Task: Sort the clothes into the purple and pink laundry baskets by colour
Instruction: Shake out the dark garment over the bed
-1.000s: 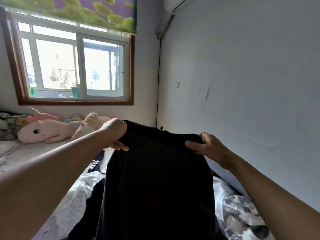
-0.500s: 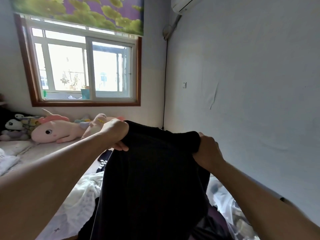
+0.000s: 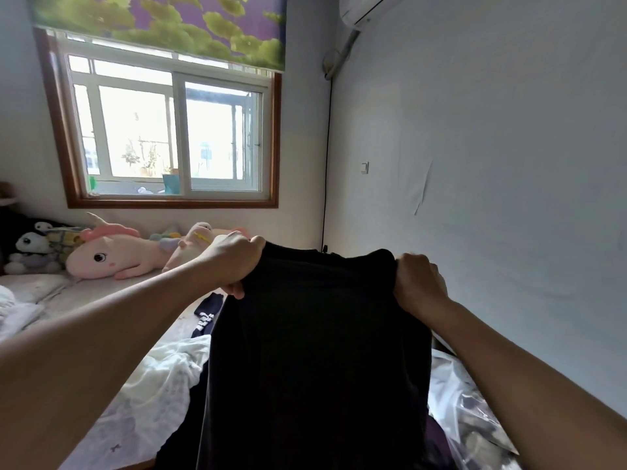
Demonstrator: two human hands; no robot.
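Only writing in view: white letters on a dark navy garment [image 3: 205, 315] lying on the bed [image 3: 101, 293], too small to read. Black garment [image 3: 315, 351] held up at chest height, centre frame, hanging flat and plain, no print visible; fabric looks faintly ribbed, though light is poor. Left hand [image 3: 234, 262] grips its top left corner, fingers curled round the cloth. Right hand [image 3: 419, 286] grips the top right corner, fist closed on bunched fabric. White garment [image 3: 159, 385] crumpled below left. Pink unicorn plush [image 3: 112, 256] under the window [image 3: 169, 137].
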